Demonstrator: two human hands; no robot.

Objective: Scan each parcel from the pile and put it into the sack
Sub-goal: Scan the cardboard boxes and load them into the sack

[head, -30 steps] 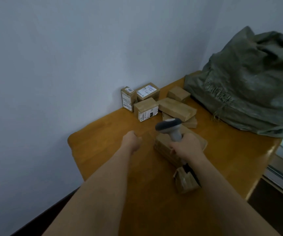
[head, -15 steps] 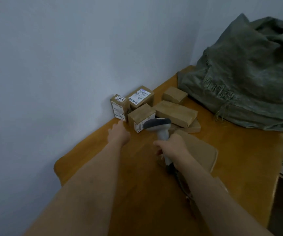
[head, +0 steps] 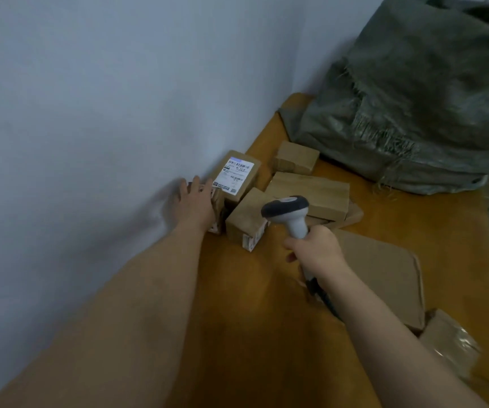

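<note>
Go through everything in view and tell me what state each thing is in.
left hand: fingers spread, reaching onto the leftmost parcel
right hand: grips the scanner
labelled parcel: label up
sack: slumped on the table

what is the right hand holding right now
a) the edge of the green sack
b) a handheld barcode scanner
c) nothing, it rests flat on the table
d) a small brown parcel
b: the right hand is wrapped round the handle of the grey and white barcode scanner, held upright above the table, while the left hand reaches to the parcels by the wall.
</note>
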